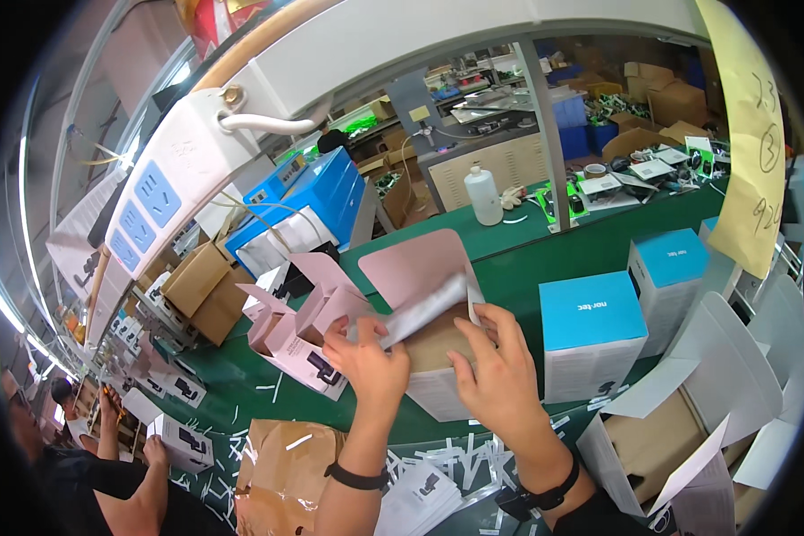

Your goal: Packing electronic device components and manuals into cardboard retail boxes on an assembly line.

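In front of me stands an open white carton (438,406) with its pale pink lid flap (417,268) raised at the back. A brown cardboard insert (439,347) shows inside. Over the opening lies a slanting whitish sheet-like piece (427,308), smeared by motion; its exact kind cannot be told. My left hand (371,357) has its fingers curled at the lower left end of this piece. At the carton's right edge is my right hand (505,366), thumb and fingers apart, fingertips touching the side flap.
Left of the carton stand open pinkish boxes (308,362). Blue-topped boxes (594,339) stand to the right, before an open white carton (657,438). Leaflets (420,500), paper strips and a brown carton (286,473) lie near me. A co-worker (107,482) handles a box at left.
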### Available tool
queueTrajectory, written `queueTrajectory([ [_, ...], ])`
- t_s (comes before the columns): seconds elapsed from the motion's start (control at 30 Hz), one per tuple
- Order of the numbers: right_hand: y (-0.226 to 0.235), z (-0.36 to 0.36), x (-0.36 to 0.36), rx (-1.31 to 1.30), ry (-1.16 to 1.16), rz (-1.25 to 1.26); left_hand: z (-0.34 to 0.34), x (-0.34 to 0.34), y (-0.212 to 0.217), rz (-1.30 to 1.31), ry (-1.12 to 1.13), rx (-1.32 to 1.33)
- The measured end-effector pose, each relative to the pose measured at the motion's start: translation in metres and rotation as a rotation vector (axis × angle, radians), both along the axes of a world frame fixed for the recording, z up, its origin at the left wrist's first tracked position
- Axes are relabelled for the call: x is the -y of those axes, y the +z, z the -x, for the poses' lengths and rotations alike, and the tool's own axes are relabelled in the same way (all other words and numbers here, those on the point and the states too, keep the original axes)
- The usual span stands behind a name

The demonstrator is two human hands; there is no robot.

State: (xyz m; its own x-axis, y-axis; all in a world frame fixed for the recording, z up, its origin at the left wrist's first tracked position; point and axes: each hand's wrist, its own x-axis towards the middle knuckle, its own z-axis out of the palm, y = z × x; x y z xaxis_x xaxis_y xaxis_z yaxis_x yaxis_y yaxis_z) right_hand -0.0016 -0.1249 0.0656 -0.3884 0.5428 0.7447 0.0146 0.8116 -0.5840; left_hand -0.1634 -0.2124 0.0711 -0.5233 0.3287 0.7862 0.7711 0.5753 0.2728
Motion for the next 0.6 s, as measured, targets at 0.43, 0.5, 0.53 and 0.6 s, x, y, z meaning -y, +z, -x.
queueTrajectory([
  [0.43, 0.001, -0.008, -0.012, 0.068, -0.067, -0.056, -0.025, -0.009, -0.001, 0.008, 0.010, 0.025],
  [0.5, 0.001, -0.001, -0.007, 0.030, -0.031, -0.034, -0.012, -0.002, -0.012, 0.029, 0.077, -0.095],
  [0.53, -0.001, -0.004, -0.009, 0.031, -0.051, -0.054, -0.012, -0.005, -0.017, 0.008, 0.058, -0.094],
  [0.6, -0.004, -0.005, -0.008, 0.052, -0.014, -0.001, -0.013, -0.003, -0.018, 0.049, 0.110, -0.100],
])
